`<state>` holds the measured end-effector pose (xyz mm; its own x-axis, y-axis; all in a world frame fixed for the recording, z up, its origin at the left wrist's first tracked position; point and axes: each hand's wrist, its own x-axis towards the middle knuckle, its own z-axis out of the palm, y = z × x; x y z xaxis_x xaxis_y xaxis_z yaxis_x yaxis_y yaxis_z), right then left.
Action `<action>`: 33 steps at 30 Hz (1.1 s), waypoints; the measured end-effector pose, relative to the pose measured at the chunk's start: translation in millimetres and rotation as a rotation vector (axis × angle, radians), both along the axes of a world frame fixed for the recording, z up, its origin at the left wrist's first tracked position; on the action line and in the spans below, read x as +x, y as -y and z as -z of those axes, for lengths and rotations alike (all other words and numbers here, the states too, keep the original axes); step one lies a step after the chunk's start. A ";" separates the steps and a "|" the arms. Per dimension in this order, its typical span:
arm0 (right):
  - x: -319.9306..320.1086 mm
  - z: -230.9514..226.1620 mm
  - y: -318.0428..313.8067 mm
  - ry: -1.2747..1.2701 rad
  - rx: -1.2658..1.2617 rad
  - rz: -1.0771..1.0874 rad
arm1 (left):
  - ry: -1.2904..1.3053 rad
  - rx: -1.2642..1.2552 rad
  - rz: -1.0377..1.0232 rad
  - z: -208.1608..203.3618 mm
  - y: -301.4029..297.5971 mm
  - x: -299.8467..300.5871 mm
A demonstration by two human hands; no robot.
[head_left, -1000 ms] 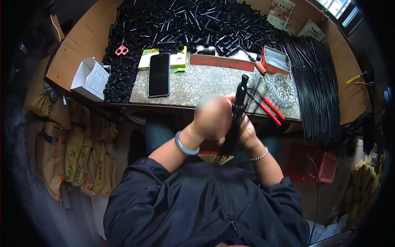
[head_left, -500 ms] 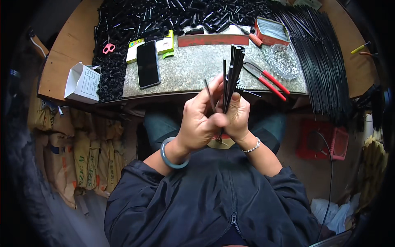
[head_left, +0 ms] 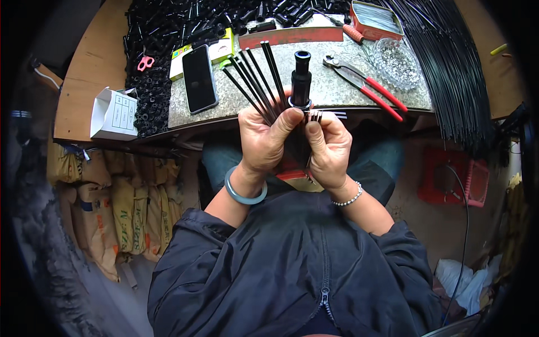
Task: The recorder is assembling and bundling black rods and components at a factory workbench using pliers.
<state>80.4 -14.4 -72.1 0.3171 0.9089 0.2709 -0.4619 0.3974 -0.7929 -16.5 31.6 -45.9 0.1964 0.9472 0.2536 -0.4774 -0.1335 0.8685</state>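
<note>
Near the bench's (head_left: 230,102) front edge, an upright tube (head_left: 301,81) and fanned rods (head_left: 273,73) are gripped by the left hand's (head_left: 261,141) closed fingers, while thin strips (head_left: 315,116) are pinched by the right hand's (head_left: 331,153).

Tan sacks (head_left: 130,210) with large green lettering (head_left: 124,229), white carton (head_left: 115,117) with small print (head_left: 123,111) too fine to read
</note>
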 end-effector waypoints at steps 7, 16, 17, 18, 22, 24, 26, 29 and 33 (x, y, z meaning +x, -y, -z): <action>4.1 -3.3 -4.1 -0.089 -0.053 -0.054 | -0.017 0.036 -0.047 6.5 -0.7 0.9; 13.7 -0.1 -16.3 -0.155 -0.106 -0.248 | 0.063 0.039 -0.093 5.8 0.1 6.5; 11.2 -1.4 -16.1 -0.155 -0.114 -0.237 | 0.062 0.040 -0.093 7.6 0.5 6.9; 7.4 -3.0 -16.3 -0.185 -0.125 -0.223 | 0.071 0.034 -0.109 7.8 1.1 7.6; 13.2 1.1 -17.7 -0.175 -0.105 -0.253 | 0.109 0.002 -0.082 3.5 2.1 7.0; 16.2 3.1 -18.4 -0.170 -0.124 -0.327 | 0.117 0.009 -0.078 4.4 3.8 5.9; 13.8 1.4 -17.9 -0.176 -0.107 -0.304 | 0.128 0.019 -0.075 6.1 3.2 6.8; 9.4 -1.9 -16.9 -0.174 -0.093 -0.247 | 0.105 0.036 -0.121 9.1 1.8 9.4; 9.0 -0.1 -17.1 -0.176 -0.107 -0.210 | 0.123 -0.005 -0.074 5.4 1.8 8.4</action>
<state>89.4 2.6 -72.1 0.1523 0.9800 0.1279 -0.6592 0.1972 -0.7257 -8.1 29.8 -51.3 0.0939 0.9592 0.2668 -0.5694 -0.1681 0.8047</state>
